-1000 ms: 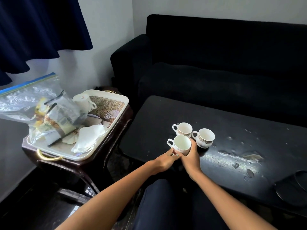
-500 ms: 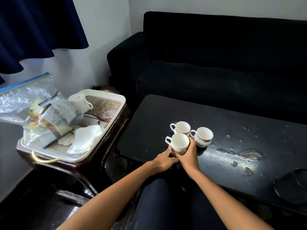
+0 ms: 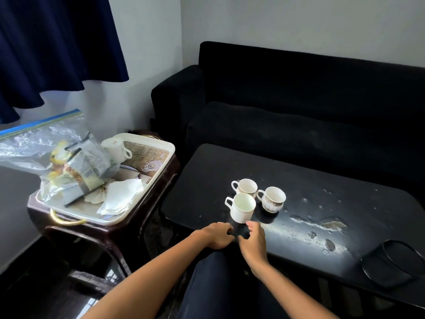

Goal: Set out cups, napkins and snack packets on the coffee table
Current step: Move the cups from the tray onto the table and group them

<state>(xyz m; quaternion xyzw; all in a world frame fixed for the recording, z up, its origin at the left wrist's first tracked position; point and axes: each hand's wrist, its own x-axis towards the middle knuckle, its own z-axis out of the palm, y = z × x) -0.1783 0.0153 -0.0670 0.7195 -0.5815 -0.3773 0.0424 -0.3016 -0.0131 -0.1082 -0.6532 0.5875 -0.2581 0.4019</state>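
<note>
Three white cups stand close together on the black coffee table (image 3: 333, 203): a plain cup (image 3: 242, 207) nearest me, a patterned cup (image 3: 246, 186) behind it and a gold-banded cup (image 3: 273, 199) to its right. My left hand (image 3: 219, 234) and my right hand (image 3: 252, 242) hover just in front of the plain cup, apart from it, holding nothing. On the white tray (image 3: 161, 162) to the left lie another cup (image 3: 116, 149) on its side, white napkins (image 3: 122, 195) and a clear zip bag of snack packets (image 3: 66, 162).
The tray rests on a dark side table (image 3: 96, 231) left of the coffee table. A black sofa (image 3: 299, 116) runs behind the table. A black rounded object (image 3: 395, 263) lies at the table's near right corner. The tabletop has scuffed patches (image 3: 322, 226).
Both hands have let go of the plain cup and drawn back toward me. The cup now stands on the table by itself.
</note>
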